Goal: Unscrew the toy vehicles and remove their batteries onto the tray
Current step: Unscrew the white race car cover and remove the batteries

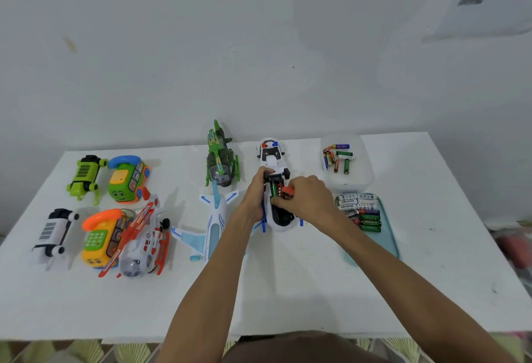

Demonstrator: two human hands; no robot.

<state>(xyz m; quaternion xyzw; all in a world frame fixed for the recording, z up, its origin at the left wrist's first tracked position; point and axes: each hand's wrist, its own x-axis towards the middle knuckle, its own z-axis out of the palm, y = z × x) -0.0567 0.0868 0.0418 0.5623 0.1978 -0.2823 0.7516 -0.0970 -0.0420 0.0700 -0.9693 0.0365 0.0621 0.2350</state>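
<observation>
White wall stands behind a white counter (288, 282) crowded with toys. I take the upturned white toy vehicle (280, 218) near the middle as my mark.

Far to its left sit a green wheeled toy (83, 175) and a white wheeled toy (54, 230), then a green telephone toy (128, 178) and a yellow telephone toy (99, 237). A red-and-white helicopter (144, 243) lies touching the yellow one. Just left of the mark lies a pale blue airplane (214, 218), with a green helicopter (220, 161) behind it.

The left hand (254, 193) has its grip closed round the far left side of the mark, thumb up by the black wheels. A green battery (273, 190) lies in the opened compartment. Beyond the mark a police car (272, 152) stands upright.

The right hand (308, 200) bends over the compartment, its grip pinching a red battery (288, 191) that sits tilted at the opening; whether it is fully free of the compartment I cannot tell.

Right of the mark and further back, a clear tub (365, 167) holds loose cells. Nearer, just right of the mark, a teal tray (388, 236) carries a row of batteries (361, 213), white ones behind, green ones in front.
</observation>
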